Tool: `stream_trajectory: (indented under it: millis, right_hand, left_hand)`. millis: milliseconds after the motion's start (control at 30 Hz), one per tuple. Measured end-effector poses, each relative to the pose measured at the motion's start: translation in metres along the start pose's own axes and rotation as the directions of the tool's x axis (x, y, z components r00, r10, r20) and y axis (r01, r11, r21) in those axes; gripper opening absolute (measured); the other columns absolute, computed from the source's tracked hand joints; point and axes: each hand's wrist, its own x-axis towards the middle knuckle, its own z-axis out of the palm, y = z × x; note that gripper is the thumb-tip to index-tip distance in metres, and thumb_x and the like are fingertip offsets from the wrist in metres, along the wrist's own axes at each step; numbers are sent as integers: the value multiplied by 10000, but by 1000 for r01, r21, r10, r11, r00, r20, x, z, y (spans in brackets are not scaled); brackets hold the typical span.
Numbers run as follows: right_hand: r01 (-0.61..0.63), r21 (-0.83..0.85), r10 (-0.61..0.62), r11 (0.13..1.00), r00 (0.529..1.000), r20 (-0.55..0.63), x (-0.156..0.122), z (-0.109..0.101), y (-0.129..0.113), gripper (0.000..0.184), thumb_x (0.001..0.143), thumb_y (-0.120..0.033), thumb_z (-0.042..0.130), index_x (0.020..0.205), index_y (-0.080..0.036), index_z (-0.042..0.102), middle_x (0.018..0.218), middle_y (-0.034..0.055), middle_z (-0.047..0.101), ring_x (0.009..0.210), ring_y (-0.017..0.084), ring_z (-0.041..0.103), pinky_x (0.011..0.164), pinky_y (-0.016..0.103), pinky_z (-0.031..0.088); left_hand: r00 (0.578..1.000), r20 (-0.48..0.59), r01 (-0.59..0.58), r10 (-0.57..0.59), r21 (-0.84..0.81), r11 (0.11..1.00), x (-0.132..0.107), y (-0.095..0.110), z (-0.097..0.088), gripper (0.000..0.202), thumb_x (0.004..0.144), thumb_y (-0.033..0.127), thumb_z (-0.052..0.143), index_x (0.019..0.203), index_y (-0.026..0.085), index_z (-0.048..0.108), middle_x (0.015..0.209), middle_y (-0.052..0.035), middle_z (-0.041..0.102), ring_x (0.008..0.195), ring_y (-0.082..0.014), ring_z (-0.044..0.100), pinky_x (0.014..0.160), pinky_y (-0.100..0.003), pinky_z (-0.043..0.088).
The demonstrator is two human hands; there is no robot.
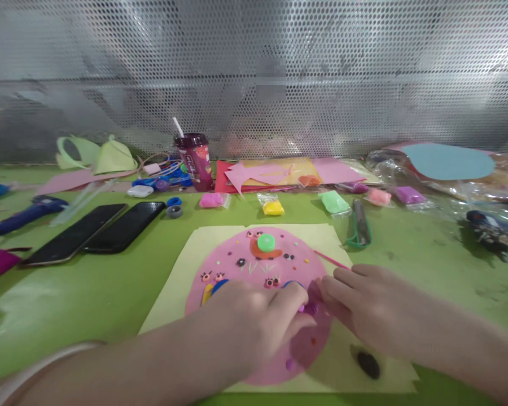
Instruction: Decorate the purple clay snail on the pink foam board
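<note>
A pink paper circle (232, 256) lies on pale yellow paper (175, 293), decorated with small clay figures. Near the top is an orange clay figure (266, 252) with a green bottle cap (266, 243) on it. My left hand (266, 316) reaches across the circle, thumb and forefinger pinched at a piece of purple clay (310, 308). Blue shapes show partly behind this hand. Close by on the right, my right hand (355, 296) has curled fingers at the circle's edge; what they hold is hidden. A thin pink stick (331, 259) runs behind its knuckles; I cannot tell if it is gripped.
Two phones (125, 228) and a glue gun (25, 214) lie to the left. Behind the paper are bagged clay packets (273, 207), a cutter knife (360, 223) and a drink cup (196, 160) with a straw. A perforated metal panel (254, 73) stands at the back.
</note>
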Motion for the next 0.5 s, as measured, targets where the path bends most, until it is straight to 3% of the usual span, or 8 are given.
stream_trajectory:
  millis: [100, 167, 233, 300, 367, 500]
  right_hand:
    - [-13, 135, 14, 991, 1000, -6, 2, -8, 7, 217, 887, -106, 440, 818, -168, 637, 637, 5, 554, 535, 142, 476, 478, 292, 279]
    - [-142, 377, 130, 915, 990, 57, 6, -15, 13, 249, 906, -138, 417, 864, -186, 658, 624, -15, 571, 518, 113, 477, 484, 255, 304]
    - [-373, 605, 302, 703, 927, 222, 11, -21, 17, 247, 912, -229, 438, 863, -211, 679, 612, -27, 574, 512, 94, 457, 491, 218, 327]
    - [-552, 695, 381, 460, 830, 407, 15, -25, 18, 235, 889, -290, 477, 847, -225, 698, 632, -23, 578, 534, 93, 442, 497, 205, 336]
    - [-629, 706, 374, 325, 772, 515, 19, -26, 15, 219, 859, -286, 500, 836, -233, 712, 621, -21, 546, 537, 96, 409, 481, 207, 309]
    - [-665, 698, 363, 265, 740, 567, 21, -25, 4, 201, 823, -258, 508, 752, -216, 691, 540, -49, 378, 502, 84, 299, 447, 210, 231]
  left_hand:
    - [1000, -2, -13, 13, 9, 1000, 1, 0, 0, 369, 1011, 299, 209, 927, 135, 528, 537, 34, 603, 400, -123, 584, 343, -251, 317]
    - [998, -49, -46, 47, 30, 999, 2, 0, 0, 349, 1009, 273, 213, 947, 130, 526, 555, 30, 612, 405, -125, 580, 349, -252, 325]
    - [992, -108, -59, 60, 17, 998, 2, 1, -2, 325, 1002, 258, 236, 936, 127, 526, 547, 32, 605, 399, -123, 565, 356, -252, 333]
    - [989, -134, -68, 64, -24, 997, 1, 3, -5, 286, 985, 249, 291, 863, 144, 528, 532, 36, 584, 409, -116, 550, 378, -242, 350]
    - [989, -89, -128, 121, -71, 989, -3, 5, -11, 220, 954, 219, 365, 814, 166, 526, 572, 31, 597, 460, -108, 558, 433, -225, 393]
    - [929, 150, -314, 339, -167, 935, -15, 9, -18, 103, 890, 177, 490, 963, 188, 561, 726, 19, 660, 540, -106, 569, 537, -208, 469]
